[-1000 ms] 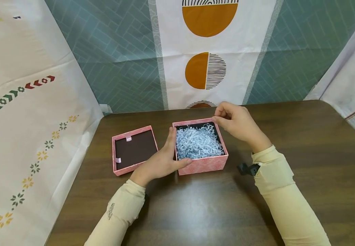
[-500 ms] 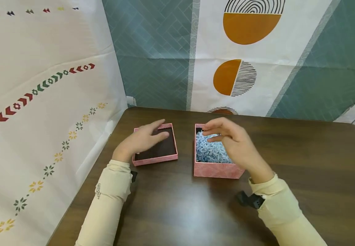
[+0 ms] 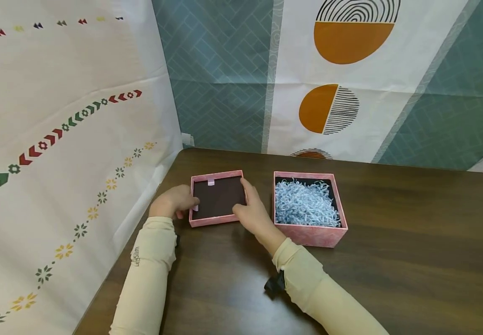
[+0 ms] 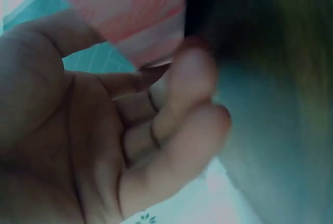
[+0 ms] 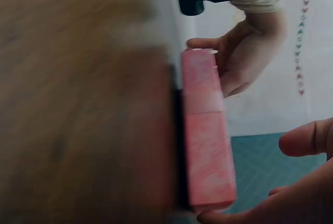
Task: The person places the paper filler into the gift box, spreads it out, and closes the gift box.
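A shallow pink box lid (image 3: 212, 221) lies inside-up on the table's left part, its dark lining and two small pale tabs showing. My left hand (image 3: 174, 201) grips its left edge, thumb over the rim; in the left wrist view, curled fingers (image 4: 177, 135) sit at the lid's pink corner (image 4: 140, 16). At the right edge is my right hand (image 3: 258, 216), fingers along the outside. In the right wrist view, a fingertip touches the end of the lid (image 5: 208, 135), while the thumb (image 5: 302, 140) stands apart from it. Right of the hands stands the pink box (image 3: 312, 236).
Light blue shredded paper (image 3: 304, 202) fills the box. Brown wooden table (image 3: 413, 242) surrounds it. A patterned white cloth (image 3: 78, 116) hangs at the left, and a teal and white cloth (image 3: 220, 93) stands behind the table.
Both hands have left the box and moved left to the lid, the left first, then the right. The head view has swung left. The box stays on the table.
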`<act>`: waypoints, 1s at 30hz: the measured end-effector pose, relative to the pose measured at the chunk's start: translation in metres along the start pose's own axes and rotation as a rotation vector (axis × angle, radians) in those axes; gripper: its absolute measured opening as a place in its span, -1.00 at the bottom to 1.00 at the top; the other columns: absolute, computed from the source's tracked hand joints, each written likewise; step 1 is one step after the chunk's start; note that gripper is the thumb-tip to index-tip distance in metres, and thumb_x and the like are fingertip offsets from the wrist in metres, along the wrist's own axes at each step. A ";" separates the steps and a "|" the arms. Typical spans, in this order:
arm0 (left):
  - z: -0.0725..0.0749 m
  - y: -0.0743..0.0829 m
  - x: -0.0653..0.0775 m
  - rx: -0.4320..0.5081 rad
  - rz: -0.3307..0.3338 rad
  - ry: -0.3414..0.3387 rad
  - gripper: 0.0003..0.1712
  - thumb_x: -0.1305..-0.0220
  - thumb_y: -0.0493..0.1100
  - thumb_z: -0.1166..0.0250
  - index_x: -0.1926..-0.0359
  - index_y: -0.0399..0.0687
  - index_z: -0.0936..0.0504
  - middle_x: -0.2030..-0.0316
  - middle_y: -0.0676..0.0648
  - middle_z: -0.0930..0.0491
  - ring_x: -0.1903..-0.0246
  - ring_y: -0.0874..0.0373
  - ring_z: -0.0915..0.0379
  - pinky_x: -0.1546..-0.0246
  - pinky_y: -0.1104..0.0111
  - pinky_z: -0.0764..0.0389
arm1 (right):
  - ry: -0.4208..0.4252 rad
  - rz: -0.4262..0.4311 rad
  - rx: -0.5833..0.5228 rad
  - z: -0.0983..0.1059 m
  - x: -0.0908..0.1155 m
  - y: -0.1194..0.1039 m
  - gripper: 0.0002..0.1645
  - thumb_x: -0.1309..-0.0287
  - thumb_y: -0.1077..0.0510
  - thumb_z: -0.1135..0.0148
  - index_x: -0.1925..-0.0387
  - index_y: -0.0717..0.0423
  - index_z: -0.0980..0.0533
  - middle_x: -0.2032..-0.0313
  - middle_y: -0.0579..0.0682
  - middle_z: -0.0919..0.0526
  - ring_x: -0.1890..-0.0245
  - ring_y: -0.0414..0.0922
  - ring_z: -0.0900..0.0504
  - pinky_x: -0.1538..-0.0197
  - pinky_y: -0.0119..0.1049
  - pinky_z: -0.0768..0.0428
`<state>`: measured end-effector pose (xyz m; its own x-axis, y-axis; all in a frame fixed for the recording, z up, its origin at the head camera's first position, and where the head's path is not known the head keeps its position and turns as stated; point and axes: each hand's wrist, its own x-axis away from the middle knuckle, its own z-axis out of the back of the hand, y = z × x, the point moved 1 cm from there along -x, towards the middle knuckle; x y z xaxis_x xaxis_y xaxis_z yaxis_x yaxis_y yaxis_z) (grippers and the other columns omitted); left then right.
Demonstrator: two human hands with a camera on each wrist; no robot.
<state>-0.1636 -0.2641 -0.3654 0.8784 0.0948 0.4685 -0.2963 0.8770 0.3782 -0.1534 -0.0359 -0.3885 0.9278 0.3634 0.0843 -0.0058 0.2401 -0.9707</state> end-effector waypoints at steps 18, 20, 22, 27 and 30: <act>0.007 0.019 0.008 -0.127 -0.066 0.309 -0.36 -0.41 -0.21 -0.06 -0.31 -0.60 -0.11 0.27 -0.40 -0.61 0.39 -0.17 -0.60 0.38 -0.01 -0.58 | 0.139 0.095 -0.129 0.002 0.012 -0.010 -0.04 -0.14 0.35 -0.12 -0.57 -0.03 -0.09 -0.45 0.10 -0.21 -0.38 0.10 -0.27 -0.35 0.16 -0.29; 0.013 0.027 0.020 -0.106 -0.122 0.424 -0.38 -0.45 -0.17 -0.06 -0.29 -0.57 -0.14 0.28 -0.43 -0.61 0.37 -0.22 -0.60 0.35 -0.08 -0.56 | 0.192 0.177 -0.154 0.005 0.017 -0.019 -0.02 -0.12 0.35 -0.15 -0.57 -0.03 -0.09 -0.39 0.08 -0.25 -0.30 0.07 -0.34 -0.29 0.11 -0.40; 0.018 0.037 0.034 -0.047 -0.185 0.526 -0.41 -0.48 -0.11 -0.06 -0.27 -0.49 -0.16 0.30 -0.43 -0.59 0.39 -0.24 -0.59 0.35 -0.10 -0.55 | 0.230 0.275 -0.181 0.011 0.023 -0.028 0.00 -0.10 0.36 -0.16 -0.57 -0.01 -0.07 -0.36 0.09 -0.24 -0.26 0.05 -0.37 -0.24 0.06 -0.46; 0.021 0.060 0.056 0.156 -0.387 0.677 -0.33 -0.51 0.09 -0.12 -0.34 -0.24 -0.10 0.16 -0.38 -0.56 0.20 -0.25 -0.55 0.16 -0.11 -0.51 | 0.287 0.474 -0.226 0.034 0.034 -0.048 0.03 -0.14 0.29 -0.10 -0.61 0.05 0.06 -0.36 0.14 -0.21 -0.33 0.05 -0.27 -0.33 0.12 -0.32; 0.019 0.072 0.061 0.359 -0.605 0.702 -0.21 -0.45 0.15 -0.21 -0.39 -0.13 -0.01 -0.06 -0.33 -0.50 -0.05 -0.18 -0.50 -0.08 0.01 -0.47 | 0.293 0.522 -0.244 0.051 0.038 -0.056 0.01 -0.22 0.20 -0.11 -0.62 0.03 0.09 -0.46 0.07 -0.15 -0.42 -0.02 -0.14 -0.37 0.20 -0.14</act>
<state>-0.1390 -0.2041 -0.2943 0.9075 0.0378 -0.4184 0.2809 0.6858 0.6714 -0.1365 0.0105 -0.3199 0.8896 0.1083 -0.4438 -0.4306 -0.1255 -0.8938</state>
